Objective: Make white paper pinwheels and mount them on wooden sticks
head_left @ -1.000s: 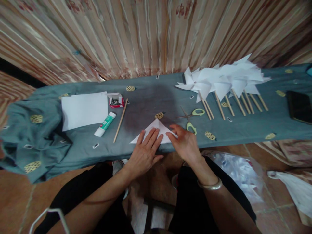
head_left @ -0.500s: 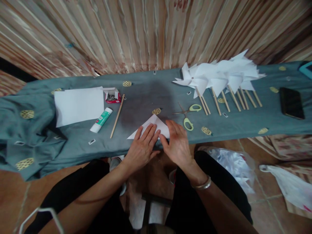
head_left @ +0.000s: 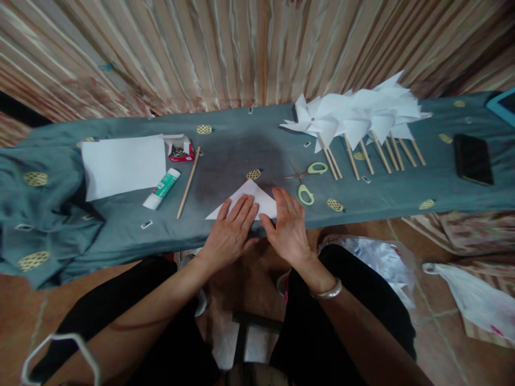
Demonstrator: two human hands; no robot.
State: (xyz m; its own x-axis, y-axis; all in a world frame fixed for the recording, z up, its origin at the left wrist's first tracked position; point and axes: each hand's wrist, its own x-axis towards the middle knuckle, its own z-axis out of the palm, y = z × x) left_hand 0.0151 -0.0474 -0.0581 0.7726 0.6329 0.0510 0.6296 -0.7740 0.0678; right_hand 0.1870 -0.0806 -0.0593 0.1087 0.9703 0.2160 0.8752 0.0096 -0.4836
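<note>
A white sheet of paper folded into a triangle [head_left: 263, 202] lies near the front edge of the cloth-covered table [head_left: 225, 161], its peak pointing away from me. My left hand [head_left: 231, 228] rests flat on the paper's middle, fingers stretched out. At the paper's right corner is my right hand [head_left: 287, 228], its thumb apart from the fingers and touching the edge; the hand covers that corner. Scissors with light green handles [head_left: 306, 194] lie open just beyond my right hand. Left of the paper are a wooden stick [head_left: 188, 183] and a green-and-white glue stick [head_left: 161, 189].
White paper sheets [head_left: 124, 167] lie at left, beside a small red-and-white box [head_left: 179, 149] of metal pins. Several paper pinwheels [head_left: 354, 115] on sticks overlap at the back right. A dark phone [head_left: 473, 159] sits farther right. Plastic bags [head_left: 378, 262] lie on the floor.
The view has shifted slightly, so the table's things appear a little higher and farther left. Both hands stay on the folded paper in nearly the same pose.
</note>
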